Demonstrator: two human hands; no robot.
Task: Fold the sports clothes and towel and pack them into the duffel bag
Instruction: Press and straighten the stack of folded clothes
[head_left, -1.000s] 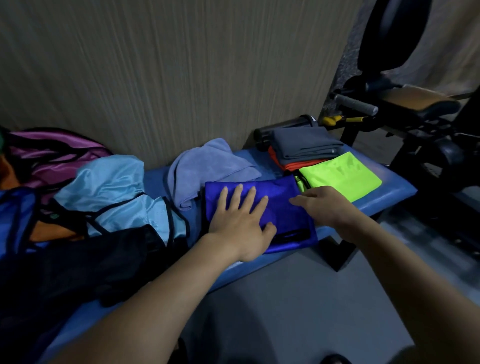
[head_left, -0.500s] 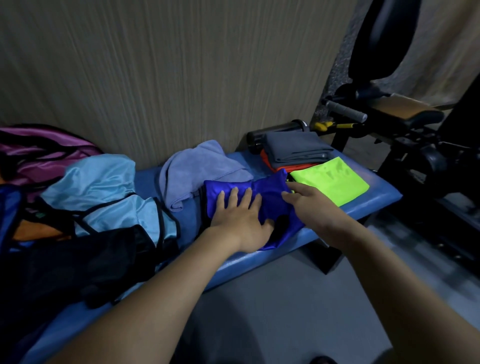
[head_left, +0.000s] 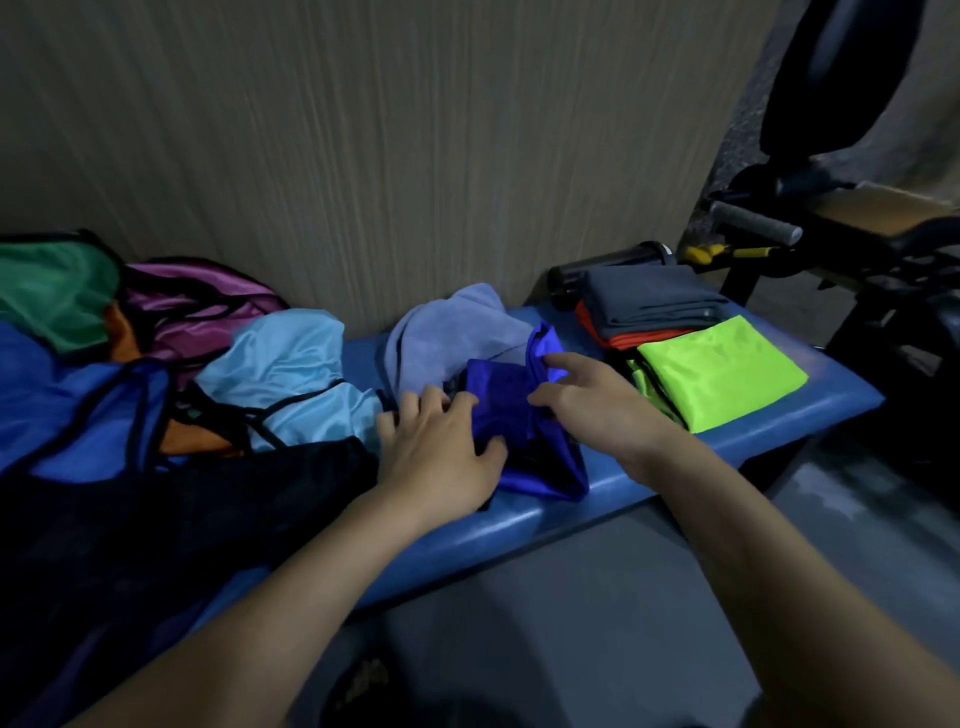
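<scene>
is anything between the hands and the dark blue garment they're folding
Nothing visible. The left hand lies directly on the dark blue garment, and the right hand touches its raised edge with its fingertips. The lavender towel lies behind, out of the way.

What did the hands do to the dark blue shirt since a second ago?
The right hand lifted the right side of the dark blue garment and is folding it over toward the left; it lay flat before. The left hand stayed pressing down on its left part. The green folded piece, the grey stack and the lilac towel did not move.
</scene>
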